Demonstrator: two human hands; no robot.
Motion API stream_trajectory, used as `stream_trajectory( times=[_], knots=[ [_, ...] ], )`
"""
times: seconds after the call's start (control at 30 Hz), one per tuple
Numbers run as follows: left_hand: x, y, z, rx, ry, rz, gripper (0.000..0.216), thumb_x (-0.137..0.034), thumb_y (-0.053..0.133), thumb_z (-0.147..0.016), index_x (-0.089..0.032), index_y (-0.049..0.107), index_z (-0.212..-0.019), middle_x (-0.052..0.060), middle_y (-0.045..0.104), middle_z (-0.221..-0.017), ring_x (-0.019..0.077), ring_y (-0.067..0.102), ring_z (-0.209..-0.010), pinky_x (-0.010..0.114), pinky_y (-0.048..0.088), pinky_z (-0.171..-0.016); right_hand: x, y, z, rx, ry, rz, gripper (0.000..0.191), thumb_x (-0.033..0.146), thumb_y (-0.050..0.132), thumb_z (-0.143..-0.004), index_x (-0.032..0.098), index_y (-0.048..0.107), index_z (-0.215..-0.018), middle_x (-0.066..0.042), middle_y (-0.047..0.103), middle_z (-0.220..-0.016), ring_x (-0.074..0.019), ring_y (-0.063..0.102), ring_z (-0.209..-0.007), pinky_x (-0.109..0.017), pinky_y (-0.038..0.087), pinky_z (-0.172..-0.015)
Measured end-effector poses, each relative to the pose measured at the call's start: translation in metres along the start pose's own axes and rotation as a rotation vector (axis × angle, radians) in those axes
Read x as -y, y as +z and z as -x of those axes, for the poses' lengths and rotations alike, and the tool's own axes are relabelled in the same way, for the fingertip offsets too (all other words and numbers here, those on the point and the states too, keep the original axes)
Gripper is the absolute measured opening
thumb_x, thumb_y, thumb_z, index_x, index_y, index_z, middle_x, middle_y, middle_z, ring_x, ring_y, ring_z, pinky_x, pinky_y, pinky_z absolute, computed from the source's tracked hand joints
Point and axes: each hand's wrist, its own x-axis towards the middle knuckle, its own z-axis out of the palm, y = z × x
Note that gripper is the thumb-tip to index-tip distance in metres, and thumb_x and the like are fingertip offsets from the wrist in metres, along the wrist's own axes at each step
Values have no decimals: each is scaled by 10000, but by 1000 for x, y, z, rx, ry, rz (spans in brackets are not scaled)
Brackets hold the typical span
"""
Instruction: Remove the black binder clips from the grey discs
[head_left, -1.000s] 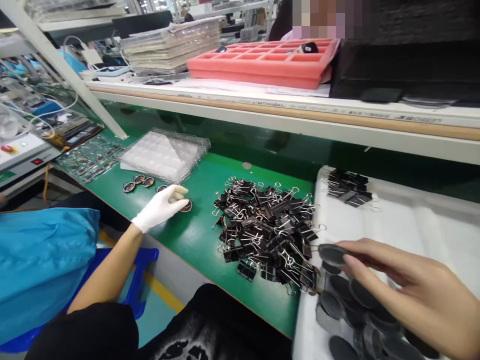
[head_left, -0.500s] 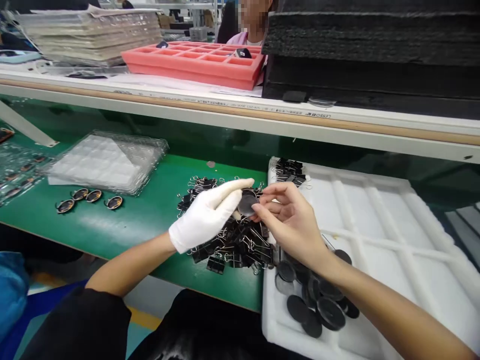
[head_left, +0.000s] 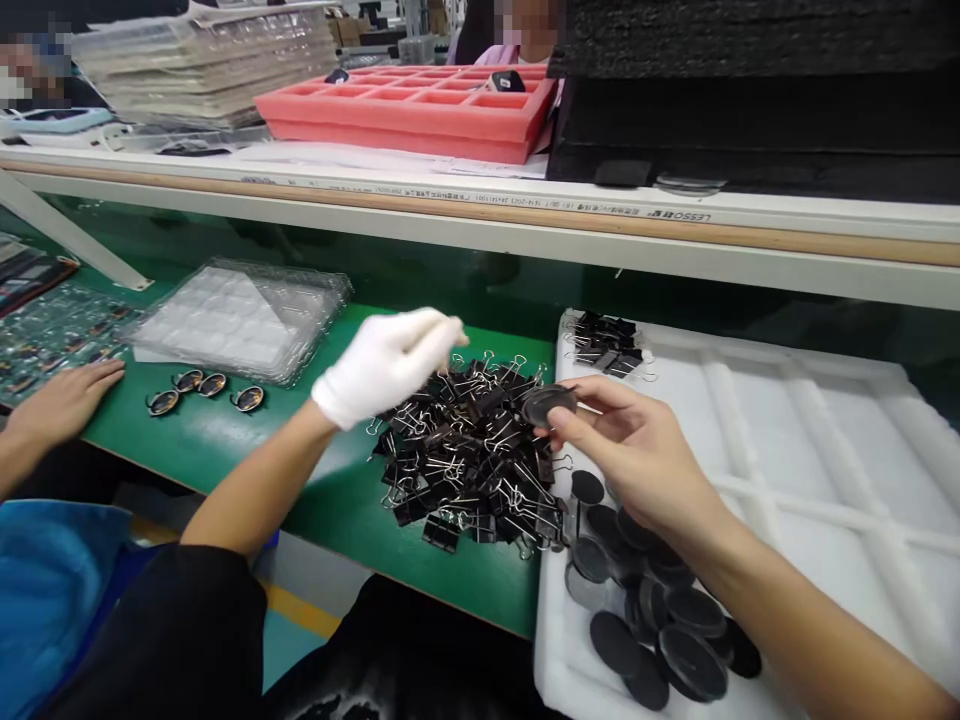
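Observation:
In my bare right hand [head_left: 626,430] a round dark disc [head_left: 547,405] is pinched between thumb and fingers, above the right side of a heap of black binder clips [head_left: 472,450]. My left hand [head_left: 386,365], in a white glove, hovers over the heap's far left side, apart from the disc. Its fingers are drawn together and slightly blurred; anything between their tips is hidden. Below my right wrist, several dark and clear round discs [head_left: 619,640] lie loosely in a white foam tray [head_left: 810,435].
More binder clips [head_left: 604,340] sit in the tray's far left corner. Clear plastic trays [head_left: 240,320] and several small oval gold-rimmed pieces [head_left: 212,385] lie left. Another person's hand [head_left: 64,405] rests at the table's left. A shelf [head_left: 480,225] crosses ahead, bearing a pink foam tray [head_left: 405,115].
My left hand has come away from the disc, moving left and up. My right hand still holds the disc, now tilted flatter. Another person's hand has appeared at the left.

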Motion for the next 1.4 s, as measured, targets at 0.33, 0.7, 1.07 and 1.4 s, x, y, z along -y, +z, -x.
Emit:
stream_trajectory(
  times=[0.33,0.7,1.07,1.4],
  knots=[
    [71,-16,-21,438,-6,-424,470,-552,535,-971,-207,534,-653,6,547,-664,153,456,-613,300,294,-610,7,-22,-4,-29,18,-15,232,459,857,-861,272,785,-979,-30,759,-905,-176,722,-773,-298,630,-725],
    [-33,25,-1,74,461,14,368,-341,426,-1065,-207,571,-755,-29,588,-644,97,508,-568,257,364,-577,-1,-6,2,75,-59,0,178,339,890,-812,282,828,-970,-78,779,-1169,-247,763,-1057,-411,650,-963],
    [-32,36,-6,228,243,135,451,-427,688,-780,-235,307,-632,-84,319,-510,96,239,-502,285,227,-464,11,-12,3,130,-101,2,139,343,865,-840,255,817,-937,-56,778,-927,-202,751,-812,-364,682,-788],
    [-30,28,-13,180,138,148,400,-360,613,-816,-214,340,-563,-74,299,-500,68,259,-488,248,235,-460,13,-25,-3,-94,-94,-70,146,371,876,-850,298,805,-955,-30,769,-1020,-197,741,-908,-363,676,-822]
  ],
)
